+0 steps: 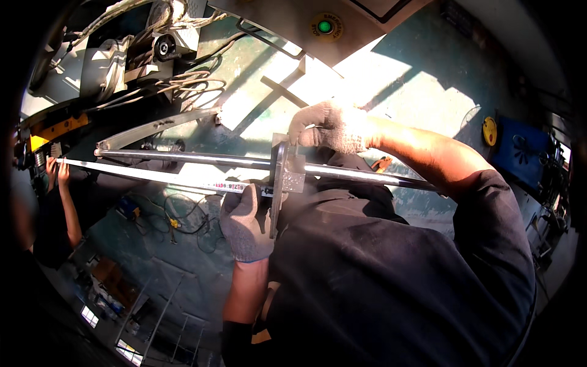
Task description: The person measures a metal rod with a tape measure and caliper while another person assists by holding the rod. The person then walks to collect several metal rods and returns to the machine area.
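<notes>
Sunlight bleaches the floor point(422, 92) between hard shadows.

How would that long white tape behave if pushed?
The tape would probably flex easily, since it looks like a thin, flat strip. It seems likely light for its length, being so narrow. A push might twist it, as it stretches between the left hand and another person's hands.
</notes>
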